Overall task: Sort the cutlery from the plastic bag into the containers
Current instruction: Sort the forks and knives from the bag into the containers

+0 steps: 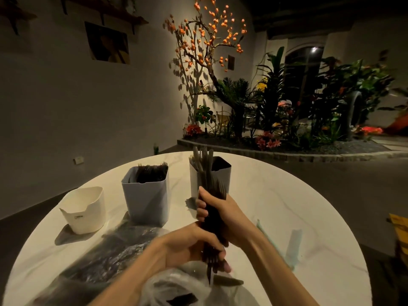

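Both hands grasp one bundle of dark plastic cutlery (pixel 213 219) above the round white marble table (pixel 298 217): the right hand (pixel 217 212) wraps its upper part, the left hand (pixel 194 248) its lower end, over the crumpled clear plastic bag (pixel 176 281), near three containers.

The room is dim and warm-toned, with the round table (pixel 298 195) the brightest surface, lit from above so that the containers (pixel 145 195) throw short dark shadows toward the near left. A spotlight falls on the orange-blossomed tree (pixel 207 40) at the far wall and casts its branch shadows on the plaster, while the ceiling and far right fall into near black. Wide-angle distortion bends the edges, and the near hands (pixel 198 246) and clear bag (pixel 176 283) are smeared with motion blur.
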### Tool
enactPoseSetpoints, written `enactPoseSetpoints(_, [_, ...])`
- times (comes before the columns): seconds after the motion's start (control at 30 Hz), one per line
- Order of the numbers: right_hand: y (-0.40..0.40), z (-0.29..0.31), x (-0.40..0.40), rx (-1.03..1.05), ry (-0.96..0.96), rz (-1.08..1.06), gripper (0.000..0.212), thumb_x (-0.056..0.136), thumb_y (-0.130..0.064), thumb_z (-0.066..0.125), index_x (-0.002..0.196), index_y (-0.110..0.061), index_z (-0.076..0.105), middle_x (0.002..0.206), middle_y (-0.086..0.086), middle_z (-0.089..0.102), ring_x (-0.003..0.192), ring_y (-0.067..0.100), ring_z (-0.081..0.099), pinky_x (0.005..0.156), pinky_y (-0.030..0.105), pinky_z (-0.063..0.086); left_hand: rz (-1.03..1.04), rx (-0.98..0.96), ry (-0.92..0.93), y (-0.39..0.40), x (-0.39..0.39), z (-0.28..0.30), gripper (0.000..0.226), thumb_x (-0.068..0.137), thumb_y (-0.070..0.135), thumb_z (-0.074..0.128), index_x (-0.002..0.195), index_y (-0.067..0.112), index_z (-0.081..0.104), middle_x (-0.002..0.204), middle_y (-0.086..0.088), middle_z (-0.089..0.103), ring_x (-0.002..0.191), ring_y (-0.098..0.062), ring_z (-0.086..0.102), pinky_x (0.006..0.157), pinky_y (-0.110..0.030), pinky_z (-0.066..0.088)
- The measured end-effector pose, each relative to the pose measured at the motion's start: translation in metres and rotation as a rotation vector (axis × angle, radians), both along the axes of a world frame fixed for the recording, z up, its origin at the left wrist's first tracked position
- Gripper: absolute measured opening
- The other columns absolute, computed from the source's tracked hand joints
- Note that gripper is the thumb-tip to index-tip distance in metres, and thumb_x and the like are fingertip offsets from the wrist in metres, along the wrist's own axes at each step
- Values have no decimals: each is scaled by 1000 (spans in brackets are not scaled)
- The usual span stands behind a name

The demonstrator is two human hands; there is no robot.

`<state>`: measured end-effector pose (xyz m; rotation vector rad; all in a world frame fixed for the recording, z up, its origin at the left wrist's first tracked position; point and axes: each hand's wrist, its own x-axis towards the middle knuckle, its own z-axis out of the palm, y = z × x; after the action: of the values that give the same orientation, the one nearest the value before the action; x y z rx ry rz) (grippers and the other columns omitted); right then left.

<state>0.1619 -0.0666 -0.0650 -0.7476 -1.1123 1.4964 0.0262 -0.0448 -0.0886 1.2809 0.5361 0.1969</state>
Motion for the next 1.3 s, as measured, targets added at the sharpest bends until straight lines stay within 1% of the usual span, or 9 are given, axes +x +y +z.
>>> enactPoseSetpoints(0.1, [-1,-14,5,18,-68,-20,24,99,-30,63,95,-7,56,79,8,54,73,20,59,73,31,52,6,-64,10,7,6,-20,13,79,2,67,90,-3,66,86,-21,63,88,-36,65,107,-56,44])
enactPoseSetpoints(0.23, [4,-29,11,8,-109,-106,25,101,-29,59,92,-6,60,82,11,60,90,29,70,88,34,55,34,-140,-80,9,13,-45,17,84,14,71,90,1,62,72,-13,51,75,-31,64,81,-42,53])
enactPoseSetpoints(0.53, [9,-41,19,-72,-105,-111,34,98,-37,61,95,-5,72,107,17,73,98,26,69,97,39,53,174,-111,-267,6,17,-53,24,97,21,64,79,8,57,67,-4,47,48,-11,40,47,-23,39])
enactPoseSetpoints(0.73, [7,-44,24,-96,-164,-77,37,99,-37,58,99,-4,74,113,17,73,107,31,68,95,40,51,254,-3,-276,3,9,-48,34,80,17,71,106,-1,57,73,-14,56,65,-22,54,63,-32,49])
enactPoseSetpoints(0.83, [5,-42,27,-81,-237,-30,39,100,-31,57,113,3,70,109,13,73,89,17,73,76,23,57,294,-52,-301,6,7,-46,47,80,17,66,122,0,54,82,-20,60,73,-27,59,69,-37,51])
enactPoseSetpoints(0.97, [6,-43,27,-38,-395,2,28,97,-33,63,111,-12,76,107,9,73,104,24,71,87,37,57,303,-34,-292,4,10,-45,36,87,16,68,118,3,54,70,-14,50,61,-20,52,57,-32,46])
enactPoseSetpoints(1.1, [7,-45,29,-48,-385,15,31,94,-33,66,111,-9,76,104,8,75,107,26,71,96,45,54,276,5,-297,3,10,-48,37,95,13,63,126,2,47,64,-10,53,56,-17,51,54,-27,44])
enactPoseSetpoints(1.23, [8,-45,26,-81,-346,11,37,97,-32,62,112,0,73,90,0,75,83,10,73,72,20,56,283,29,-296,3,12,-49,15,100,12,53,107,0,48,63,0,60,53,-12,48,52,-23,42])
enactPoseSetpoints(1.3, [11,-47,25,-86,-330,-4,43,95,-41,62,112,-3,74,102,4,77,99,17,73,83,24,55,281,14,-329,3,12,-49,15,100,15,53,104,1,47,65,0,59,53,-12,46,52,-23,41])
